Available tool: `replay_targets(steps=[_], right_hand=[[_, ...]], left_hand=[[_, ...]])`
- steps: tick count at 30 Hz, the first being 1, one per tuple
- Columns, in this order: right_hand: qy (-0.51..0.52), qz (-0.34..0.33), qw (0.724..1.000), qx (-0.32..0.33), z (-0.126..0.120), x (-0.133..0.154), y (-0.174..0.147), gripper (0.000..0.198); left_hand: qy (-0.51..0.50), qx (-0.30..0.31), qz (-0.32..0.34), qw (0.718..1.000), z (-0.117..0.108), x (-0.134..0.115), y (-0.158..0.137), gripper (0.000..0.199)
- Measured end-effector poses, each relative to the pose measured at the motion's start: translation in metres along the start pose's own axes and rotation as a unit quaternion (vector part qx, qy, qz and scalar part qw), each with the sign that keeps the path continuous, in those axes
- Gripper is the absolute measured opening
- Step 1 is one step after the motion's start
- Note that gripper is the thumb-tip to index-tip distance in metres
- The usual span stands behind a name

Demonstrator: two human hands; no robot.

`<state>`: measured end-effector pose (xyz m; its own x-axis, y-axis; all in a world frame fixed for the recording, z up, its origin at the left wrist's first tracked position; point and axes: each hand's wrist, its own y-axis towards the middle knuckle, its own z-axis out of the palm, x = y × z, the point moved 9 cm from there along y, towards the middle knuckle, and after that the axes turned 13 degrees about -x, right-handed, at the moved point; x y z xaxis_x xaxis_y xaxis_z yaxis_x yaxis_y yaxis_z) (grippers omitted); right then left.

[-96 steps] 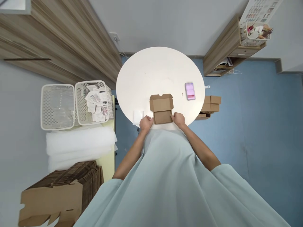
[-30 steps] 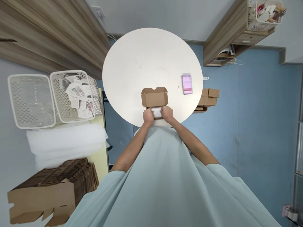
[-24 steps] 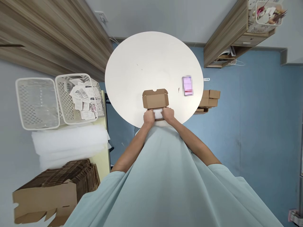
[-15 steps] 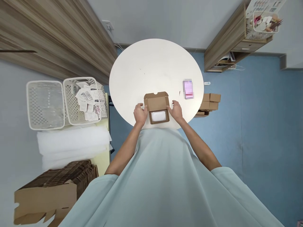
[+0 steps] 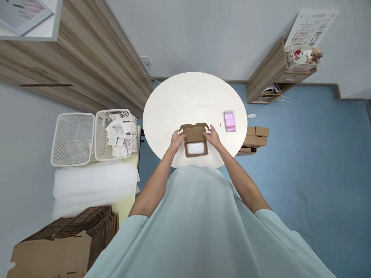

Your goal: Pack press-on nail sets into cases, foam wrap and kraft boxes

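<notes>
At the left of the frame I count two white baskets, the second holding printed paper cards too jumbled to count. Below them lie white sheets and one stack of flattened cardboard. In the centre, one round white table carries one open cardboard box near its lower edge, with one white packet inside. Farther right on the tabletop is one blurred purple thing; beyond the table's edge sit several small cartons.

The left hand is loosely open, thumb and fingers at the left side of the box's lid. The right hand is about as open, fingers spread, thumb at the lid's right side.

Half a second ago that lid leaned farther back; now it stands steeper. About three seconds ago the packet lay on the table by the left hand, outside the box.
</notes>
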<state>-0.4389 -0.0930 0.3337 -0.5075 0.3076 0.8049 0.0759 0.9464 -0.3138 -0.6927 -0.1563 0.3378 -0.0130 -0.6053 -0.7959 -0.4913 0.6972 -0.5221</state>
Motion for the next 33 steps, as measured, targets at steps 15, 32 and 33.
replay_targets(steps=[15,32,33], right_hand=[[-0.106,-0.169,0.98,0.009,-0.005,-0.002,-0.077,0.077],[-0.144,-0.184,0.971,0.055,0.003,-0.018,-0.112,0.069],[-0.147,-0.184,0.97,0.057,0.001,-0.021,-0.118,0.071]], left_hand=[[0.031,-0.027,0.139,0.989,-0.003,0.037,-0.054,0.076],[0.163,0.001,0.192,0.968,-0.014,0.061,-0.081,0.071],[0.171,-0.001,0.2,0.965,-0.018,0.064,-0.087,0.073]])
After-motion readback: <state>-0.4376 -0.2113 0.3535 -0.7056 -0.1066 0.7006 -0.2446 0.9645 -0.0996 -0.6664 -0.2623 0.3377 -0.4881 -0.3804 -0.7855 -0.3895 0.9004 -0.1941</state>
